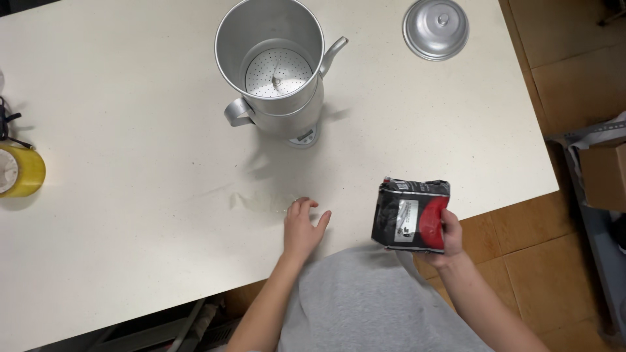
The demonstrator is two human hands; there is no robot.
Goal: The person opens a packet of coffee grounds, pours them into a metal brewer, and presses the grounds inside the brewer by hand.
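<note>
Left hand: the left hand [304,228] is lying palm down, fingers spread and slightly curled, nothing in its grasp.
Left forearm: is running bare up from the lower edge.
Right hand: the right hand [448,236] is gripping from below, fingers wrapping upward, thumb pressing in front.
Right forearm: is angling in from the lower right.

one metal pot [274,72], one lid [435,29] right of the pot. one black bag [409,214], one yellow timer [19,171], two hands.
</note>
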